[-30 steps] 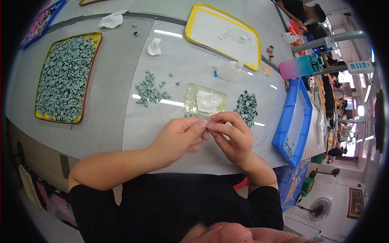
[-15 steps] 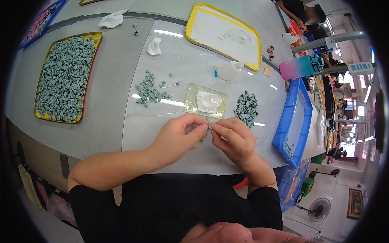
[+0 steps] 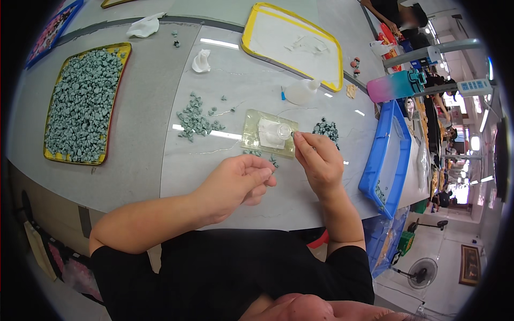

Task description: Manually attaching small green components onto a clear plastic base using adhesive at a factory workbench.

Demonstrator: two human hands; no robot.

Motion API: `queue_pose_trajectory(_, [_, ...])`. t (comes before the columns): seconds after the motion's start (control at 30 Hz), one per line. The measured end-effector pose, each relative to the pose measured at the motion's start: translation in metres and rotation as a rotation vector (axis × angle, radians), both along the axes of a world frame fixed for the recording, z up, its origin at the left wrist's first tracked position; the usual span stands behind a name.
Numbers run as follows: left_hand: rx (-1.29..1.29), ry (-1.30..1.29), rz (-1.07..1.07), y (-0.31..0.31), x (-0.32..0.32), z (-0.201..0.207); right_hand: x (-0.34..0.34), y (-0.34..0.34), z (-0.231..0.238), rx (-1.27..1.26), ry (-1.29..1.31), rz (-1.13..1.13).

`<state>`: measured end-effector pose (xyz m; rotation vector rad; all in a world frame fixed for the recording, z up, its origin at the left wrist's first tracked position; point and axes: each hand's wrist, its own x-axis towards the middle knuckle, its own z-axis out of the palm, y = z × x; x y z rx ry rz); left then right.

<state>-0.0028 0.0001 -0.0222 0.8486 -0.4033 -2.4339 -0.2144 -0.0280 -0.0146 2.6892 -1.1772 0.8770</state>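
My right hand [image 3: 323,163] pinches a small dark green piece [image 3: 293,134] beside a clear round dish [image 3: 284,130]. The dish sits at the edge of a white pad [image 3: 267,140] on a yellowish see-through mat [image 3: 249,128]. My left hand [image 3: 238,182] is closed loosely, thumb against the curled fingers; what they hold, if anything, is hidden. By its fingertips are a few green pieces [image 3: 273,161], and others lie along the mat's near edge. A loose green pile [image 3: 194,119] lies left of the mat, a darker pile [image 3: 326,128] to the right, partly behind my right hand.
A yellow-rimmed tray [image 3: 130,53] heaped with green pieces stands at left. Behind the mat are a white squeeze bottle [image 3: 301,92], crumpled white tissue [image 3: 202,61] and another yellow-rimmed tray [image 3: 338,69]. At right stand a blue bin [image 3: 365,182] and a pink-and-teal bottle [image 3: 393,86]. A co-worker sits far right.
My hands were together at the fingertips and have parted. The right hand has moved forward and right, to the dish; the left has stayed near its place, its fingers a little looser.
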Motion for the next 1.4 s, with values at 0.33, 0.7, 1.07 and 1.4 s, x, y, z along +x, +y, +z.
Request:
queue_pose_trajectory(0.33, [-0.071,-0.007,0.036,0.001,0.01,-0.004,0.009,-0.001,0.0,-0.049,0.119,0.021])
queue_pose_trajectory(0.7, [-0.237,-0.137,0.214,0.003,0.009,0.002,0.016,0.011,0.002,0.298,-0.324,-0.112])
queue_pose_trajectory(1.07, [-0.184,-0.087,0.147,0.0,0.01,-0.005,0.024,0.021,0.008,1.234,-1.135,-0.181])
queue_pose_trajectory(1.4, [-0.134,0.032,0.044,0.001,0.0,-0.001,0.021,0.026,0.007,0.518,-0.538,0.027])
